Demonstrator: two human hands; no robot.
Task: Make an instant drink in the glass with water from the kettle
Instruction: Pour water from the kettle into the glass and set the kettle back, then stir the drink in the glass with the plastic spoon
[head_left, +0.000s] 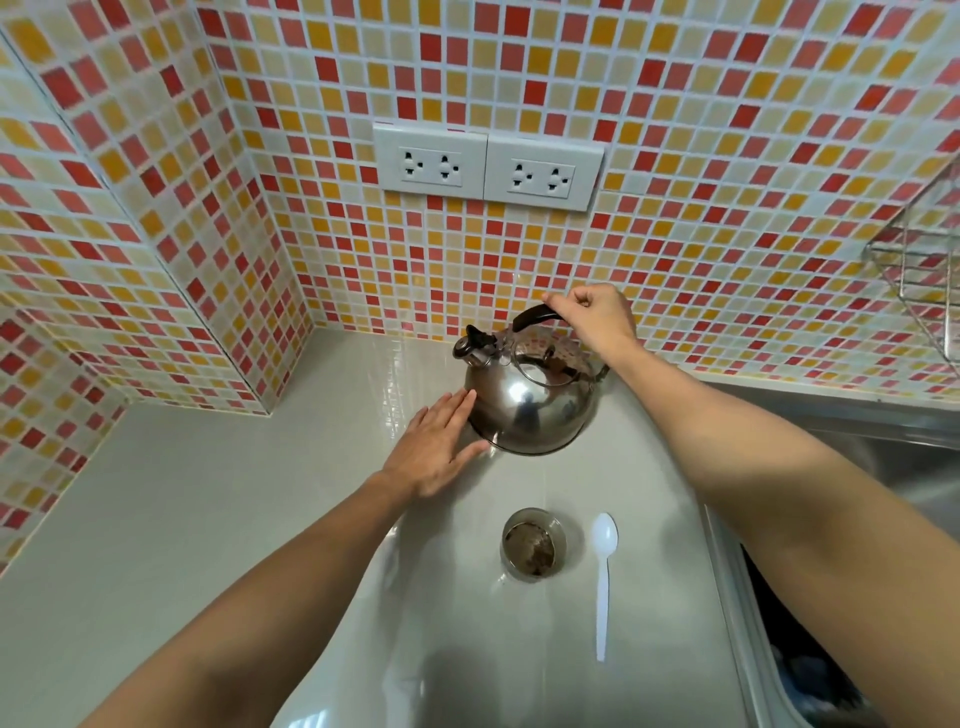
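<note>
Kettle stands at the far side of the counter, right hand in a closed grip on its black handle, left hand flat and open against its side. Glass with dark powder sits nearer — white spoon just right. Advise lifting steadily, pouring slowly over the glass. No legible markings.
</note>
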